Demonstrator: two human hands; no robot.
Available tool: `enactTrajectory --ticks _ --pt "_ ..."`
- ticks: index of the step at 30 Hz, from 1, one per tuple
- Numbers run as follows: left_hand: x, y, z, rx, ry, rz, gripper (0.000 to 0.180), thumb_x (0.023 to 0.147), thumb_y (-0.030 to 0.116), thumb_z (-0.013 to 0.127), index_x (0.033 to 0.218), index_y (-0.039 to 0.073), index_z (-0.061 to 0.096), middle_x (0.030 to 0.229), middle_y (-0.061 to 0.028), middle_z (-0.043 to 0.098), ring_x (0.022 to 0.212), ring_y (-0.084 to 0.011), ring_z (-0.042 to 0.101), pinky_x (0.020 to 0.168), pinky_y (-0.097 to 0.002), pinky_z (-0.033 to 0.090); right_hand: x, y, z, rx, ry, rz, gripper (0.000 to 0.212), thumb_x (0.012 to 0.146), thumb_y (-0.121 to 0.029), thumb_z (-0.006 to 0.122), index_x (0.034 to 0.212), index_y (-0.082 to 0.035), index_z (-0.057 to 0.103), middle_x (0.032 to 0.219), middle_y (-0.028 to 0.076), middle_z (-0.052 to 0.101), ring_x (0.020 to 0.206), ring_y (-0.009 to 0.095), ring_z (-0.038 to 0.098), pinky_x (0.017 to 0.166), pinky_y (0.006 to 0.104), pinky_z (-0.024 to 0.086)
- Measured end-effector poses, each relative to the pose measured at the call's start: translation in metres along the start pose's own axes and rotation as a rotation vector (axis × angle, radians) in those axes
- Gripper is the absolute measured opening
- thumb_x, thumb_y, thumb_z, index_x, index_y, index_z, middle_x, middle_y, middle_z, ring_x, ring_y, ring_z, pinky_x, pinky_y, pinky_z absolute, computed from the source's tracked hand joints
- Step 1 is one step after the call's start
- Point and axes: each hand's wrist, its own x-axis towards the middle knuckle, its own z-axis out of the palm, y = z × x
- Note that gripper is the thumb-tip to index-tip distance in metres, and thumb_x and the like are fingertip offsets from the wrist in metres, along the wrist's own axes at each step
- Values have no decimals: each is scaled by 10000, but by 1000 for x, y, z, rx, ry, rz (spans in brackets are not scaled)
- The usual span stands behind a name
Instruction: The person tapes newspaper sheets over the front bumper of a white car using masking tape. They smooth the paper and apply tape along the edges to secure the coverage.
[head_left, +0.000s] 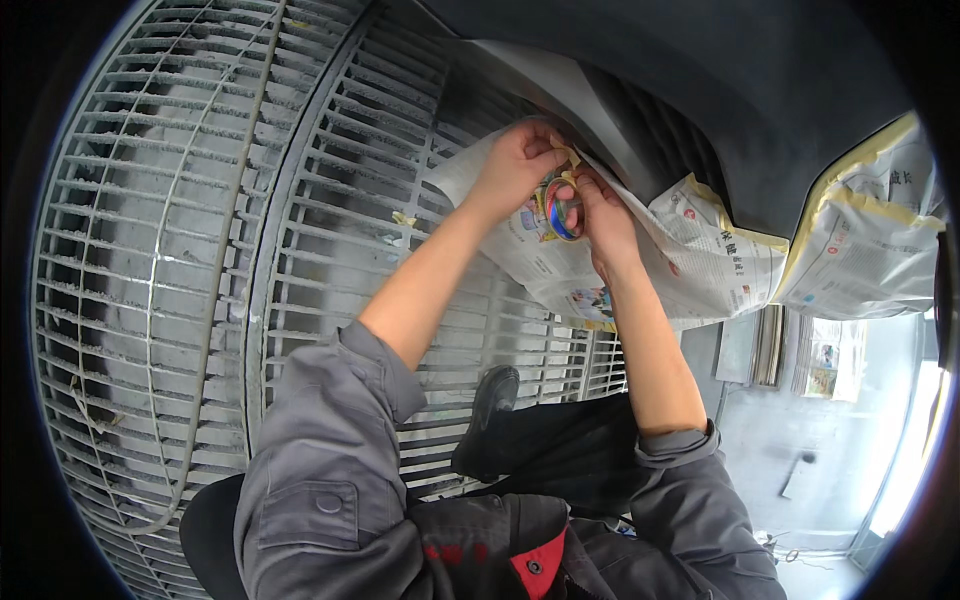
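Note:
My right hand (610, 225) grips a roll of masking tape (556, 222), some fingers through its shiny, coloured core. My left hand (515, 165) is closed, thumb and fingertips pinched at a short pale-yellow tape strip (571, 154) just above the roll. Both hands are close together over a printed newspaper sheet (540, 265), which hangs along the lower edge of a dark vehicle body (790, 90). Part of the strip is hidden by my fingers.
Metal floor grating (330, 240) with a grey coating spreads below and to the left. More newspaper (868, 255), edged with yellow tape, covers the vehicle at right. A small tape scrap (404, 219) lies on the grating. My shoe (490, 410) stands below my forearms.

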Motion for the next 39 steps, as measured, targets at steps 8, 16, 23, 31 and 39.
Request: enactTrajectory --ticks 8,16,23,31,39 --pt "10 -11 12 -2 114 91 198 950 -40 751 1102 -3 631 975 -79 744 906 -144 719 783 -294 575 9 9 5 -32 6 -69 183 1114 -233 609 1041 -79 679 852 1 679 590 72 526 538 244 398" --pt "9 -8 13 168 174 153 224 919 8 801 1081 -9 646 911 -90 749 794 -146 713 703 -322 581 19 17 30 43 221 -209 253 1100 -209 638 953 -14 704 725 36 638 512 101 532 477 301 424" --pt "10 12 4 831 396 465 351 805 247 928 1037 67 736 885 -67 759 736 -248 727 699 -392 590 21 17 36 37 302 -242 249 1108 -213 625 1074 0 748 716 38 641 503 102 529 468 299 416" --pt "23 26 -20 1279 252 590 314 846 392 859 997 124 800 895 -94 769 738 -350 733 708 -451 590 12 11 25 33 249 -118 272 1130 -234 583 1143 -10 736 751 35 655 545 101 549 518 293 437" --pt "-8 27 5 1091 -240 29 288 1057 332 657 1075 84 802 988 -152 780 857 -322 745 780 -427 584 -58 4 -7 -172 -78 -125 394 1108 -183 595 1459 -3 600 772 34 688 603 110 621 590 285 506"
